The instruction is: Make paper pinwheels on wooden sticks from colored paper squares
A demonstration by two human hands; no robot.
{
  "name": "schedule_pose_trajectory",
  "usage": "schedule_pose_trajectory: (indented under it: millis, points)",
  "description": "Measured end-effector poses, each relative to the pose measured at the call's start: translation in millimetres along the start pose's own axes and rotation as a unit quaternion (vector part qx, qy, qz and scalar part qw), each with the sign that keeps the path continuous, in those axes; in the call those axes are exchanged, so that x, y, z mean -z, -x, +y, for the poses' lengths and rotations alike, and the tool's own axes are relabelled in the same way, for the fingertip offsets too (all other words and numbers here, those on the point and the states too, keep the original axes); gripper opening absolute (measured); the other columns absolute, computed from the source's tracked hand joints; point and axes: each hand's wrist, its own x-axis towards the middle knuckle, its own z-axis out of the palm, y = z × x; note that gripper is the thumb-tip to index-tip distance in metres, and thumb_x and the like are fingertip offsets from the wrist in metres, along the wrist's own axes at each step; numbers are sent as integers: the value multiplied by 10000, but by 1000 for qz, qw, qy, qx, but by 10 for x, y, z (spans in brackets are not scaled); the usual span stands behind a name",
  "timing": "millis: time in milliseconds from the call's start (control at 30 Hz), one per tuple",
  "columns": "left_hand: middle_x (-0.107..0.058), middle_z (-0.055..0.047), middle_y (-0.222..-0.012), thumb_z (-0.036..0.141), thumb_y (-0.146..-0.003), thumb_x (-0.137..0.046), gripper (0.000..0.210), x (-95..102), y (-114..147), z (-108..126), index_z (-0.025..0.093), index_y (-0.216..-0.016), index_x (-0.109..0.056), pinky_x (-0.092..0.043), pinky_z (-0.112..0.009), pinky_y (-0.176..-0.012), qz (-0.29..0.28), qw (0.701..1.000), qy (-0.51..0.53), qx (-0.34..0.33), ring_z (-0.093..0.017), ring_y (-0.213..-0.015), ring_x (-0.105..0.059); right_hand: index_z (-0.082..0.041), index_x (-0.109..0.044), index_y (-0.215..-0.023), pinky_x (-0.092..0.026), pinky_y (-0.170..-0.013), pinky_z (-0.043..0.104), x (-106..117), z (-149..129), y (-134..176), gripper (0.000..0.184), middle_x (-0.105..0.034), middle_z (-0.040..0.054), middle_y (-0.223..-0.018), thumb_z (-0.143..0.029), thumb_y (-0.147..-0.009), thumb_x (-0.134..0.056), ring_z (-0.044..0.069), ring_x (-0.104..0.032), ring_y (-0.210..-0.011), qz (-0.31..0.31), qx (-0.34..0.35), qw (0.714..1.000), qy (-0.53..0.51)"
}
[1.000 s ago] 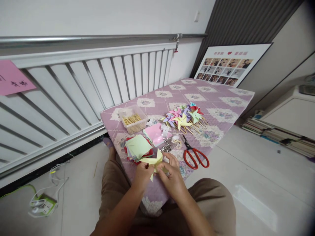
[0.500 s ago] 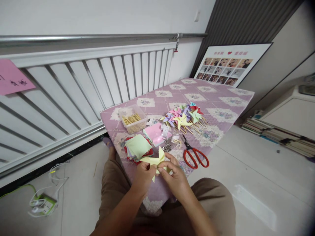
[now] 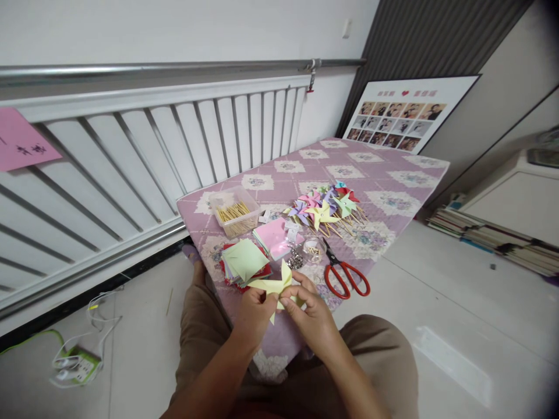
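Between my hands is a pale yellow paper pinwheel, its pointed blades fanning out above and below my fingers. My left hand is closed, pinching the pinwheel near its middle. From the other side my right hand grips it too, thumb and fingertips pressed together at the centre. The centre itself is hidden by my fingers. Just beyond my left hand lies a stack of coloured paper squares, light green on top. A small pile of metal pins or studs sits beyond the pinwheel.
Red-handled scissors lie right of my hands, beside a small clear container. Farther off are finished pinwheels, pink paper and a plastic box of wooden sticks. A radiator runs along the table's left side.
Both hands keep the same pinch on the pinwheel with hardly any movement. The whole view has shifted very slightly.
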Motion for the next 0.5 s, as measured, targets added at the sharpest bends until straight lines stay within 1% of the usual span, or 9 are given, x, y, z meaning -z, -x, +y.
schedule_pose_trajectory:
  millis: [100,167,267,367,433,500]
  points:
    - [-699,-32,-704,301,-703,-589,285,14,-3,-10,133,-888,-727,-446,-231,-553,-32,999,21,-3,-150,-594,-583,-233,-673,-695,-369,-1001,408,4,-13,0,143,-570,93,-1224,-281,-814,-611,260,-485,-1198,-2,-13,1000,-13]
    - [-695,-28,-698,284,-713,-575,286,23,-2,-8,131,-901,-729,-433,-231,-553,-38,999,23,-16,-143,-584,-567,-231,-675,-710,-373,-1000,405,4,-17,2,132,-574,95,-1234,-290,-811,-616,263,-490,-1203,-1,-24,999,-25]
    - [-688,-16,-678,256,-720,-563,249,36,8,24,142,-865,-730,-412,-232,-544,-38,999,0,-37,-136,-564,-542,-228,-679,-728,-380,-992,407,-4,-19,4,116,-584,103,-1225,-306,-799,-630,273,-500,-1199,5,-38,998,-39]
    - [-681,-12,-660,229,-712,-553,210,49,20,76,143,-796,-725,-400,-232,-535,-41,997,-41,-58,-136,-555,-538,-223,-656,-708,-389,-980,401,-24,-19,10,105,-603,101,-1167,-302,-775,-647,279,-515,-1175,24,-40,997,-53]
    - [-685,-19,-670,213,-705,-552,201,57,27,107,139,-783,-722,-420,-237,-562,-43,994,-69,-72,-146,-579,-560,-220,-607,-704,-417,-939,381,-43,-11,21,105,-614,90,-1115,-294,-765,-651,269,-547,-1112,42,-39,996,-66]
    - [-682,-25,-669,201,-702,-555,189,65,31,124,137,-778,-715,-445,-247,-608,-38,992,-90,-84,-160,-613,-580,-227,-540,-747,-464,-826,341,-67,12,36,128,-630,63,-1006,-288,-759,-652,236,-596,-951,53,-54,994,-75]
